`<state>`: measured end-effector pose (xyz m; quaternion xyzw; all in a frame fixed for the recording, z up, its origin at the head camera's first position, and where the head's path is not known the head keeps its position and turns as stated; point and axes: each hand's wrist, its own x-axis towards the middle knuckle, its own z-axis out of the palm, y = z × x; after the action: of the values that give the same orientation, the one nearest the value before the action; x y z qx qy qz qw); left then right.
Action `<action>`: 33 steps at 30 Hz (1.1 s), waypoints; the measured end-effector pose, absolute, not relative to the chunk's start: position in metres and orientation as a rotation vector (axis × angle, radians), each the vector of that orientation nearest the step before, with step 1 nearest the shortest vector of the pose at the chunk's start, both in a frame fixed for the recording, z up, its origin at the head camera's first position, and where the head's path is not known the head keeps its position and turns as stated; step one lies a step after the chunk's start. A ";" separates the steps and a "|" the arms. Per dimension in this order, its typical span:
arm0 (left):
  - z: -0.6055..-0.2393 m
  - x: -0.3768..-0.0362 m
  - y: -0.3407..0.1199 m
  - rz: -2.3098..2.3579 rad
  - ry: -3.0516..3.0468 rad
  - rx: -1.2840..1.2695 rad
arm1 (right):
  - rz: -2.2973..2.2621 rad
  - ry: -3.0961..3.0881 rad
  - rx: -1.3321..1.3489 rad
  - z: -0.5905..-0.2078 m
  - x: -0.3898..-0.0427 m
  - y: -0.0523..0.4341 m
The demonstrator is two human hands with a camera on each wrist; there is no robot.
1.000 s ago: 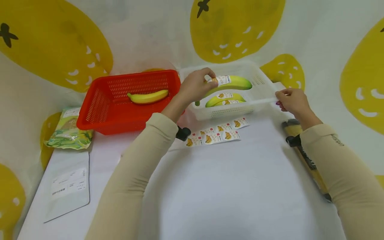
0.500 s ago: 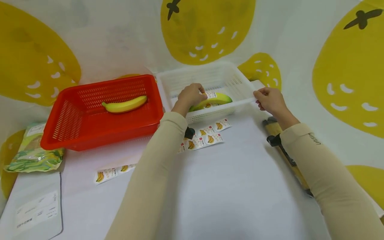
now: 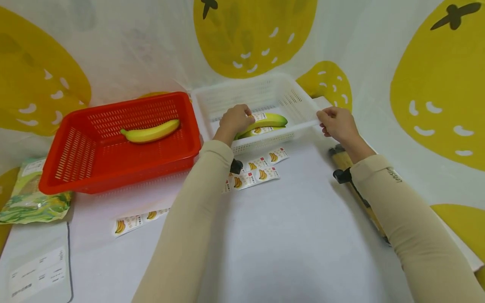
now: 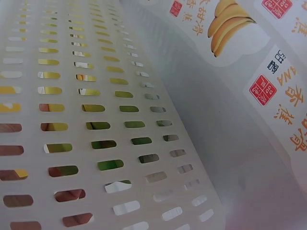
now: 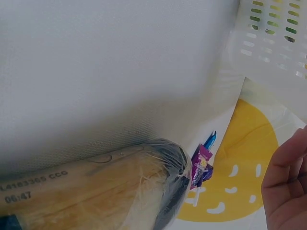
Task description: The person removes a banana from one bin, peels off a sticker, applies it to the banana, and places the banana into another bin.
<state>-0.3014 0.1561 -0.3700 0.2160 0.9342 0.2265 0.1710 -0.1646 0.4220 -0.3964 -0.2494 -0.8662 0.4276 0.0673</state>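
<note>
Bananas (image 3: 267, 121) lay inside the white basket (image 3: 261, 94), and the upper one was under the left hand (image 3: 235, 120), whose curled fingers gripped its near end. A white label with a banana print sat on that fruit beside the knuckles. A second labelled banana (image 3: 261, 131) lay just below it, partly hidden by the first and by the basket's front wall.

The right hand (image 3: 337, 123) pinched the right front corner of the same basket's rim, fingers bent over the edge. In the right wrist view only the side of the right hand (image 5: 288, 187) showed at the corner of the frame, near the basket's perforated wall (image 5: 268, 43) (the grip itself could not be made out there). The left wrist view showed that slotted wall (image 4: 96, 124) up close, with a printed label sheet (image 4: 268, 72) lying just beside it.

To the left stood a red basket (image 3: 75, 147) holding one unlabelled yellow banana (image 3: 149, 132). Sticker sheets (image 3: 259, 166) lay on the white table (image 3: 288, 244) just in front of the white basket, and another strip (image 3: 138, 221) lay nearer the red one. A long wrapped roll (image 3: 356, 189) rested under the right forearm. At the far left lay a green packet (image 3: 34, 198) and a grey pouch (image 3: 38, 269).
</note>
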 end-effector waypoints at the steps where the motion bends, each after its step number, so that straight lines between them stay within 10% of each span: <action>1: -0.370 -0.301 0.156 0.639 2.655 0.606 | 1.290 -2.613 -0.749 -0.396 -0.165 0.422; 20: -0.364 -0.310 0.119 0.723 2.762 0.606 | 1.354 -2.657 -0.708 -0.399 -0.189 0.422; 33: -0.296 -0.268 -0.029 1.309 2.917 0.577 | 1.334 -2.671 -0.656 -0.402 -0.202 0.437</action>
<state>-0.2684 -0.0293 -0.2960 0.1775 0.8965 0.4024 -0.0536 -0.2020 0.4369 -0.4023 -0.2145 -0.8730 0.4360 0.0424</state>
